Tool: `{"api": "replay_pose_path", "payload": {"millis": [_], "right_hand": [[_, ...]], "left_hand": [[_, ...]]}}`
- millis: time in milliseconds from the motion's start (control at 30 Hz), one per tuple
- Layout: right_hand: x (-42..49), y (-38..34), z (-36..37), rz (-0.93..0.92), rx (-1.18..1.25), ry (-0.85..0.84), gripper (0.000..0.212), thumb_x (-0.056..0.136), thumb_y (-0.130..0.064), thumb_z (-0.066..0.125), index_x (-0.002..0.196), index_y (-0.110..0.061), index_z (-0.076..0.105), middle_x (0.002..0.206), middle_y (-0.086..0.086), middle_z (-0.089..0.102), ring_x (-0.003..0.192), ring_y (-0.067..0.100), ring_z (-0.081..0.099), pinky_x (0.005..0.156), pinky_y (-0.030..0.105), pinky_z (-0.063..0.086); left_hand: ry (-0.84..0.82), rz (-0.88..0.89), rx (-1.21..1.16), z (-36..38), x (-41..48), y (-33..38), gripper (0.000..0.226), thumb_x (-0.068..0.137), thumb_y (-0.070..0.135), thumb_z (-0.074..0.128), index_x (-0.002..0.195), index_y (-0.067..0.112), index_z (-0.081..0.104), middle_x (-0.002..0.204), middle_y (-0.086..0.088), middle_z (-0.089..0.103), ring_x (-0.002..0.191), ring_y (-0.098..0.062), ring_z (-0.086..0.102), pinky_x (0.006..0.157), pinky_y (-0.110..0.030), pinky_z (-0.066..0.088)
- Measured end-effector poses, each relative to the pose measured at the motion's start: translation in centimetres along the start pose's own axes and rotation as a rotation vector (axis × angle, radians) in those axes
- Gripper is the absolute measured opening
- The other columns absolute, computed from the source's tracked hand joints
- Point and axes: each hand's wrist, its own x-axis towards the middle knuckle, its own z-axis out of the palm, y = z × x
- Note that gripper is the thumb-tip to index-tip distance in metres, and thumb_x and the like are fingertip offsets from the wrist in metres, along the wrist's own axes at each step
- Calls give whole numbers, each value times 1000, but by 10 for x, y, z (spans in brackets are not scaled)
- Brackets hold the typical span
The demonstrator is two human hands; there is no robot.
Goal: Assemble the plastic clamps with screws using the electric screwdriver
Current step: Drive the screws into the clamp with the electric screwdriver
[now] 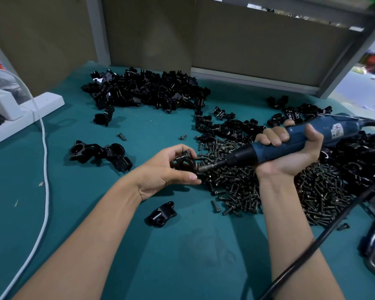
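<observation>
mid-drive on one piece. your left hand (167, 169) pinches clamp (185, 162) between thumb and curled fingers, low over green table (117, 245), at edge of screw pile (247, 187). your right hand (294, 162) wraps fingers round electric screwdriver (333, 128), bit tip against clamp's side. done, by look: small cluster of joined clamps (100, 153) at left. left: big heap of loose clamp parts (147, 89) at back, one loose half (161, 214) near your left wrist. early stage, i judge.

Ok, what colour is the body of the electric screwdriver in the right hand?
Dark blue, with a black nose; the electric screwdriver shows clearly in the head view.
</observation>
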Motion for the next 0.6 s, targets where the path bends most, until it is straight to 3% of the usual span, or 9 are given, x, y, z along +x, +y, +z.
{"api": "replay_pose_path", "payload": {"millis": [367,600], "right_hand": [[1,3,-2,14,15,23,21,72,-36,50,76,-16,51,50,-8,43,40,8,40,43,20,35],[1,3,-2,8,-4,29,20,72,-35,51,75,-15,53,51,-7,42,41,9,38,44,20,35]], "left_hand": [[4,12,7,-1,0,3,38,77,-21,65,99,9,57,102,-12,47,80,-24,70,82,-40,61],[28,-13,-11,2,-1,2,40,70,-15,70,100,9,59,108,-14,50,84,-35,72,73,-30,62]]}}
